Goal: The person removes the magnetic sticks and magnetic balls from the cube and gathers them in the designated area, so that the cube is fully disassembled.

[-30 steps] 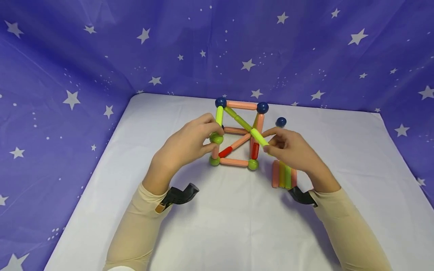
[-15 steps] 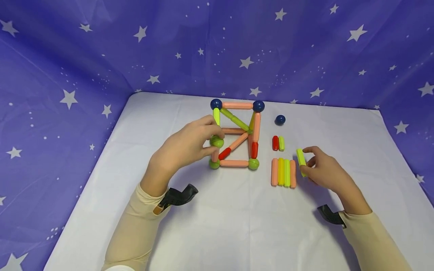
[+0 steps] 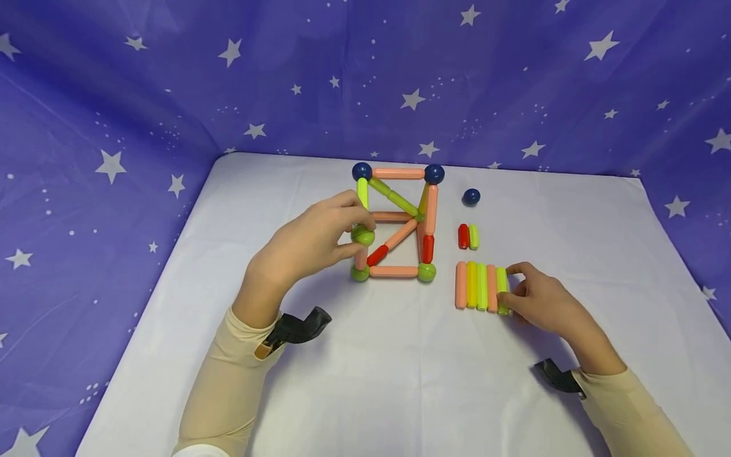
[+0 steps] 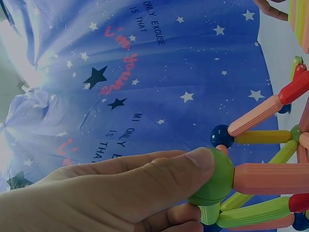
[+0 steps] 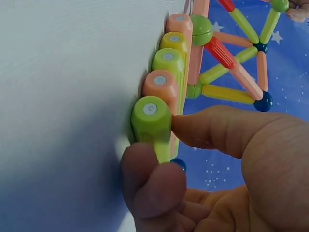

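Note:
A frame of rods and balls stands at the middle of the table, with blue balls (image 3: 362,171) at its far corners and a pink rod (image 3: 394,271) along its near side. My left hand (image 3: 308,244) pinches a green ball (image 3: 363,235) at the frame's left side; the left wrist view shows the thumb on that green ball (image 4: 215,179). Beside a row of rods, my right hand (image 3: 545,303) pinches a yellow-green rod (image 3: 502,291) at the row's right end. In the right wrist view this green rod (image 5: 151,118) lies next to a pink rod (image 5: 161,86).
Right of the frame lie a loose blue ball (image 3: 471,197), a short red rod (image 3: 463,236) and a short green rod (image 3: 474,237). The white table (image 3: 354,381) ends at a purple star-patterned cloth (image 3: 320,114) behind.
My right hand has moved from the frame's right side to the row of rods, bringing the yellow-green rod to the row's right end. My left hand keeps its hold on the green ball.

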The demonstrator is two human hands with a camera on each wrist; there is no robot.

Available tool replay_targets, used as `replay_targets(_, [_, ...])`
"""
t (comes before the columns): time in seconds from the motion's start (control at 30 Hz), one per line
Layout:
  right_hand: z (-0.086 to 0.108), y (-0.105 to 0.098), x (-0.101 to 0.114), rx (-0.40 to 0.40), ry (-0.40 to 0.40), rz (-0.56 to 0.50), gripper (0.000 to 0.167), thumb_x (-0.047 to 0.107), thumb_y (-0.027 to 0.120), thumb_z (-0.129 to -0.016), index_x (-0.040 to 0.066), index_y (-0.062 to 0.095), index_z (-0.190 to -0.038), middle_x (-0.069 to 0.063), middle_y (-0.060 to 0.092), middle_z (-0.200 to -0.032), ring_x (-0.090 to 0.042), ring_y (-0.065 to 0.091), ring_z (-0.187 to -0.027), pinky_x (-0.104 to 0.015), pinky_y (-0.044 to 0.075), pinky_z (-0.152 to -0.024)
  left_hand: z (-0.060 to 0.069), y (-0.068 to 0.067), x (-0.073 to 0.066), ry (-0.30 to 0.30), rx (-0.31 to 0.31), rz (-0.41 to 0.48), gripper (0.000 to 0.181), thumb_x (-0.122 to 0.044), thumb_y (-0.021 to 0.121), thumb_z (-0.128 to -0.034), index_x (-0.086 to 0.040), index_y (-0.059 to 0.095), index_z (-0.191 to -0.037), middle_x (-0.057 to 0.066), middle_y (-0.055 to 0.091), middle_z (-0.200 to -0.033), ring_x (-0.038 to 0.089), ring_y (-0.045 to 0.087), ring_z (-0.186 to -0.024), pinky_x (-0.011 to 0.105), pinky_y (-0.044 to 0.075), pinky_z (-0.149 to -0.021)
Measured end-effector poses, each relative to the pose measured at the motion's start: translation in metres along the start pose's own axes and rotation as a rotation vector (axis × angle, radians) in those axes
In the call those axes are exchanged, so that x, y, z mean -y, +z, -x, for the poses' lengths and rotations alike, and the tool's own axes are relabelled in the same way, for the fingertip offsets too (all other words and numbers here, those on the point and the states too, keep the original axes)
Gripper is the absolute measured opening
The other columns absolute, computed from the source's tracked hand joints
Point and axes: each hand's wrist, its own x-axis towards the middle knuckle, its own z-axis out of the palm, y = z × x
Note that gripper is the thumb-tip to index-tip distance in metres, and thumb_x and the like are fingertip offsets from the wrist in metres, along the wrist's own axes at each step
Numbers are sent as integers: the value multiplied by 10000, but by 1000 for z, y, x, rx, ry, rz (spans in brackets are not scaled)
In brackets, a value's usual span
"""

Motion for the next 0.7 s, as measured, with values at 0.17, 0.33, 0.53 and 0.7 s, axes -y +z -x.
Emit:
replay_targets(0.17, [-3,-11,12,-100,-22,77,666,354,629,-923,-35,368,-1396,-167,631,-975,-230,580,-734,-348,483,-604,0,0,0,-4,-1,-9,271,-140,814,-805,-144,692,-1046,-36,512,-1002,108,527,-885,260,475,-784])
replay_targets(0.33, [-14,-22,42,-254,-123,94,570,378,600,-939,1,452,-1340,-187,637,-1041,-294,614,-834,-404,517,-633,0,1,1,-4,0,-8,261,-138,809,-811,-141,694,-1045,-30,509,-991,115,525,-881,267,475,-776])
replay_targets(0.53, [-40,-26,91,-315,-226,43,487,378,617,-928,53,495,-1271,-144,632,-1141,-273,611,-914,-439,521,-716,0,1,1,4,-2,4,259,-134,809,-809,-132,692,-1040,-16,517,-1001,126,529,-886,278,476,-785])
replay_targets(0.7, [-66,-22,121,-363,-285,-4,492,419,629,-917,78,489,-1244,-84,665,-1058,-228,617,-835,-402,488,-693,-1,1,2,10,-1,9,260,-142,814,-803,-137,690,-1031,-24,513,-1002,122,529,-887,273,475,-786])
